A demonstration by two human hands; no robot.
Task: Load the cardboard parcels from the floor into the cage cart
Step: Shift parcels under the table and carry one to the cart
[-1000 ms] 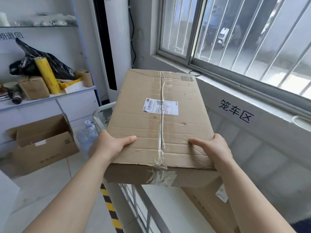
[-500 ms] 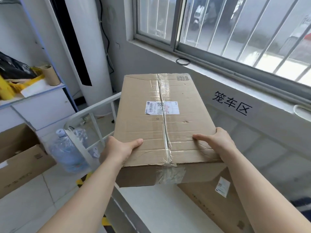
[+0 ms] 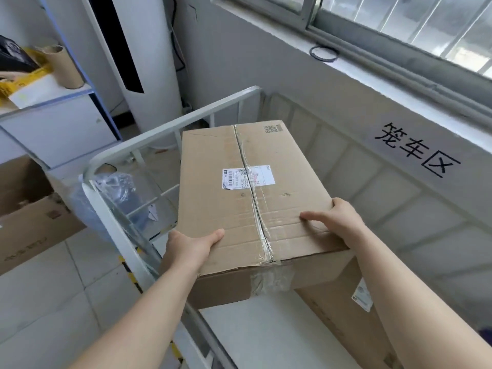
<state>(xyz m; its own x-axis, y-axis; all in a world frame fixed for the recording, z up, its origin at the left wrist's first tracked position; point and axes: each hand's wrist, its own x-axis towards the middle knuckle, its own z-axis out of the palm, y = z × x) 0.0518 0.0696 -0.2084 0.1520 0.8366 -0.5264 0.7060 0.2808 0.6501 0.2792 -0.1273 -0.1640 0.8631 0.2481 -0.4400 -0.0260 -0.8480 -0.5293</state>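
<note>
Bridging left hand (image 3: 189,249) and right hand (image 3: 338,222): parcel (image 3: 239,187) over cage cart (image 3: 170,123).

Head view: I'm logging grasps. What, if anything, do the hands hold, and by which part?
The taped cardboard parcel: left hand grips its near left edge, right hand its near right edge, thumbs on top.

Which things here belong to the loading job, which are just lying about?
Job: brown taped cardboard parcel, left hand, right hand, white metal cage cart, second brown cardboard parcel inside.
Lying about: open brown cardboard box, blue water bottle, brown cardboard tube, black ring.
</note>
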